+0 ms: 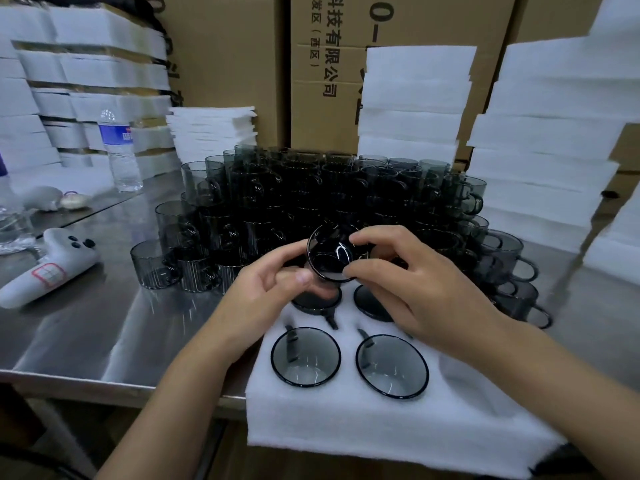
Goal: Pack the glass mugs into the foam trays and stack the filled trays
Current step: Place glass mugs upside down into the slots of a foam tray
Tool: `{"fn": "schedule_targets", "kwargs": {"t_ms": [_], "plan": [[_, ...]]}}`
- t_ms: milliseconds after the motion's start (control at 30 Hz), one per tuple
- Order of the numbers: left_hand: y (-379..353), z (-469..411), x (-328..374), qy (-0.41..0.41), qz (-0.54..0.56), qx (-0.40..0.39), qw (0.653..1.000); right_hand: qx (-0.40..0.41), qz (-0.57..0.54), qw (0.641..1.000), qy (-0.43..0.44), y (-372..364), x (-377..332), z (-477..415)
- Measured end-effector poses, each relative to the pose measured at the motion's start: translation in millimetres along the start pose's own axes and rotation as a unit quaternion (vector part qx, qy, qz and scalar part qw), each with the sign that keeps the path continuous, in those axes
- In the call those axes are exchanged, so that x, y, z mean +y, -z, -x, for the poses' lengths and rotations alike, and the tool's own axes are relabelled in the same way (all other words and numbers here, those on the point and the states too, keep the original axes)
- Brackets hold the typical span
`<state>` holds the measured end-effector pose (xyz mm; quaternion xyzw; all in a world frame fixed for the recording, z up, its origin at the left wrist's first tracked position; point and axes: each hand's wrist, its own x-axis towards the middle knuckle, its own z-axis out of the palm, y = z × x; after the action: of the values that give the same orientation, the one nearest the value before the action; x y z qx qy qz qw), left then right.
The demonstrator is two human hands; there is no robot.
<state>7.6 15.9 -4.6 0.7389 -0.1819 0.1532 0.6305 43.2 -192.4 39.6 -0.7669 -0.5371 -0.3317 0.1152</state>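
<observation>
The steel table (pixel 86 327) is carrying most of the work left to do. A big heap of smoky grey glass mugs (pixel 311 195) is standing stacked at its middle, and towers of white foam trays (pixel 540 161) are waiting behind it and to the right. The foam tray (pixel 346 420) nearest me is overhanging the table's front edge and holding four seated mugs (pixel 305 356), each sunk in its own pocket. The left hand (pixel 263 296) and right hand (pixel 415 282) are pinching a fifth mug (pixel 330 258) between their fingertips, tipped on its side just above the tray's far row. By my reckoning, packing is barely underway and this tray is nowhere near stacking.
</observation>
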Motion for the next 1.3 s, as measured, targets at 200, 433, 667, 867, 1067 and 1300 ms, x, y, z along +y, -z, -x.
{"fn": "schedule_targets", "kwargs": {"t_ms": [200, 433, 667, 867, 1067, 1300], "plan": [[-1, 2, 1, 0.002, 0.02, 0.007, 1.0, 0.018, 0.007, 1.0, 0.005, 0, 0, 4], [0, 3, 2, 0.029, 0.012, 0.008, 0.999, 0.062, -0.001, 0.998, -0.016, -2, 1, 4], [1, 4, 1, 0.047, 0.012, 0.016, 0.999, 0.143, -0.034, 0.987, -0.058, -8, 6, 8], [1, 4, 1, 0.053, 0.016, 0.017, 0.998, 0.187, 0.017, 0.978, -0.086, -11, 10, 7], [1, 3, -2, 0.07, -0.008, 0.03, 0.997, 0.166, -0.005, 0.98, -0.106, -12, 12, 8], [-1, 3, 2, 0.059, 0.012, 0.029, 0.998, 0.173, -0.046, 0.976, -0.121, -11, 9, 8]]}}
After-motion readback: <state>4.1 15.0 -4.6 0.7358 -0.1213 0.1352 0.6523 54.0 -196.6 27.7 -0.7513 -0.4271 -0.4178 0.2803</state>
